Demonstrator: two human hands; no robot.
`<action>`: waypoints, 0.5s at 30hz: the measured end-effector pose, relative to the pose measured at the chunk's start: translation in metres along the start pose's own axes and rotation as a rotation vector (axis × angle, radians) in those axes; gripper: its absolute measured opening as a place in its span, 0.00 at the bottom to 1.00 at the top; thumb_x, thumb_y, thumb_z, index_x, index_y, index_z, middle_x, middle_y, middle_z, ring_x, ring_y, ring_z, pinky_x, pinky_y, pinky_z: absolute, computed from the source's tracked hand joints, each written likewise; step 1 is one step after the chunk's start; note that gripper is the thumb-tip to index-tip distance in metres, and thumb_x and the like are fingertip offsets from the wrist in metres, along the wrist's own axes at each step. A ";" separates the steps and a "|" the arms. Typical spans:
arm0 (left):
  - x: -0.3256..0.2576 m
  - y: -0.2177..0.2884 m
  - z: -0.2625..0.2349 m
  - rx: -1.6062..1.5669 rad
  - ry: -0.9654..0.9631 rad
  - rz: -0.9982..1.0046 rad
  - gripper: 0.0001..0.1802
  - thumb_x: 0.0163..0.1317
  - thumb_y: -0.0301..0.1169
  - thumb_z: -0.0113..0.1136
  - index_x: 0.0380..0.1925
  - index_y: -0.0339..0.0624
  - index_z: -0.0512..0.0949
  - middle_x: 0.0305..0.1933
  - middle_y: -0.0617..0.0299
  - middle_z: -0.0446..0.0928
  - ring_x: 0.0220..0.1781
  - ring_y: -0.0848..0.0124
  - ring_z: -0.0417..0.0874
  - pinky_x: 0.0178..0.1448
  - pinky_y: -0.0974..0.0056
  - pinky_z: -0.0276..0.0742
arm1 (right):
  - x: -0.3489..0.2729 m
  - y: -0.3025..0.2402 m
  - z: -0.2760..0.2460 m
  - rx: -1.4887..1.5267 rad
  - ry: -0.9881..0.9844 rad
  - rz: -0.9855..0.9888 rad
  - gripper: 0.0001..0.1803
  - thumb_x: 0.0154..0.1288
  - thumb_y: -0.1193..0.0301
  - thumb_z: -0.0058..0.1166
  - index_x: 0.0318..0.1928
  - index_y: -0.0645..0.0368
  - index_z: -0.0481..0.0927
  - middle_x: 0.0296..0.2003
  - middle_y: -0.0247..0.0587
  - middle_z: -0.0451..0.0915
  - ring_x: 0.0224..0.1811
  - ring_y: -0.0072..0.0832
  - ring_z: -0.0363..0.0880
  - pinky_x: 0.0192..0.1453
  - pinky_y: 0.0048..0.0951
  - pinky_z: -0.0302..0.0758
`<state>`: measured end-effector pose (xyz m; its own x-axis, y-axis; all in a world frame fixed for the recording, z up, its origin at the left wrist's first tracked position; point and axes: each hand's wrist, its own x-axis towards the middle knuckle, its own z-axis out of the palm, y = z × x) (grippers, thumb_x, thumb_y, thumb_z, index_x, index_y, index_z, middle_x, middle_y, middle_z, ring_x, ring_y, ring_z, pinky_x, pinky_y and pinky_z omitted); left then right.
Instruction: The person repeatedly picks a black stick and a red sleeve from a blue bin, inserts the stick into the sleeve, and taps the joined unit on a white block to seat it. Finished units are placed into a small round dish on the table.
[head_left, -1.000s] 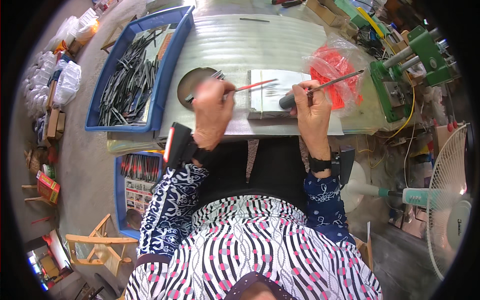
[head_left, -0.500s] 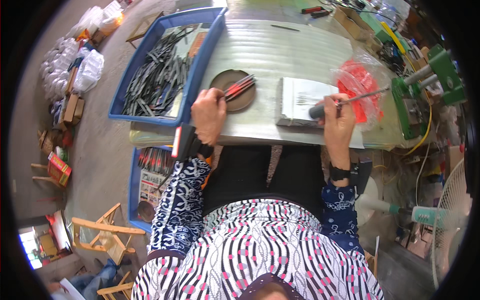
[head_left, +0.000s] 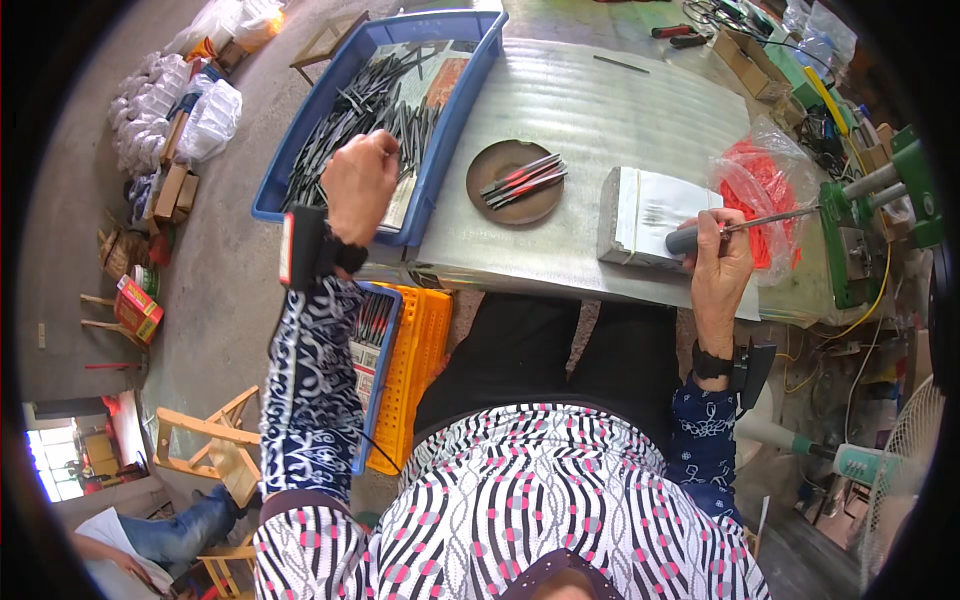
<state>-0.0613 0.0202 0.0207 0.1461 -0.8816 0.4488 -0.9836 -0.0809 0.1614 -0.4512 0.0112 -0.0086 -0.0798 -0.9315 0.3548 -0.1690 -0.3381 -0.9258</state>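
At ten o'clock from the person's waist, below the table [head_left: 540, 100], an orange crate [head_left: 430, 345] and a blue bin [head_left: 367, 425] show side by side. At two o'clock, the right hand [head_left: 722, 252] is closed round a screwdriver [head_left: 683, 240], its shaft toward three o'clock, its handle over the right end of a paper-topped block [head_left: 630, 250]. At eleven o'clock, the left hand [head_left: 360, 188] is over a tray [head_left: 455, 130] heaped with dark strips [head_left: 340, 130], fingers bent; whether it grips anything, I cannot tell. At twelve, a round dish [head_left: 500, 155] holds red-and-black rods [head_left: 525, 180]. Between one and two, past the block, lies a clear bag of red pieces [head_left: 758, 200]. Farther, near half past twelve, lies a lone strip [head_left: 620, 63].
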 end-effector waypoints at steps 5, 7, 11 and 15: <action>0.029 -0.035 0.023 0.062 -0.257 -0.037 0.09 0.51 0.32 0.66 0.33 0.44 0.82 0.31 0.51 0.83 0.37 0.52 0.85 0.40 0.53 0.79 | 0.000 -0.002 0.001 -0.028 -0.005 -0.007 0.08 0.74 0.66 0.53 0.40 0.57 0.74 0.28 0.31 0.79 0.22 0.11 0.68 0.24 0.15 0.65; 0.032 -0.044 0.035 0.086 -0.286 0.002 0.11 0.49 0.31 0.68 0.34 0.43 0.80 0.32 0.48 0.82 0.37 0.49 0.84 0.41 0.51 0.79 | 0.000 -0.002 0.002 0.002 0.041 -0.028 0.09 0.72 0.67 0.56 0.38 0.59 0.74 0.25 0.29 0.77 0.21 0.12 0.66 0.23 0.17 0.63; 0.042 -0.056 0.072 0.247 -0.304 0.002 0.16 0.47 0.27 0.67 0.37 0.43 0.74 0.32 0.44 0.80 0.38 0.42 0.82 0.40 0.44 0.76 | 0.001 -0.003 0.002 -0.142 0.045 -0.102 0.08 0.69 0.70 0.59 0.39 0.63 0.77 0.25 0.34 0.75 0.25 0.18 0.71 0.27 0.26 0.68; 0.043 -0.066 0.079 0.277 -0.276 -0.020 0.11 0.58 0.26 0.57 0.41 0.51 0.74 0.32 0.48 0.81 0.40 0.46 0.86 0.39 0.45 0.82 | 0.003 -0.010 -0.018 -0.254 0.022 -0.179 0.11 0.67 0.67 0.60 0.36 0.62 0.77 0.18 0.38 0.76 0.20 0.21 0.74 0.26 0.26 0.69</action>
<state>0.0012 -0.0494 -0.0398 0.1690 -0.9673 0.1889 -0.9776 -0.1889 -0.0927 -0.4671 0.0141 0.0039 -0.0474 -0.8562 0.5144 -0.4219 -0.4496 -0.7873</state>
